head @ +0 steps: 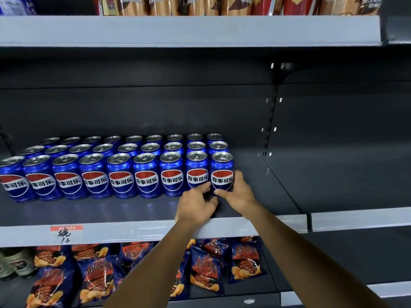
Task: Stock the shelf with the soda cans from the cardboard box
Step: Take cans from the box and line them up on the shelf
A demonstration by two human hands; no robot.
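Blue end can (222, 174), upright right of frame centre: our right hand (239, 193) wraps its base, left hand (195, 206) apparently just fingertip-touching; open shelf (262, 192) lies rightward.

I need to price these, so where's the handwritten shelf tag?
In the head view, the handwritten tag sits on the shelf's front edge, lower left, below the front row of soda cans.
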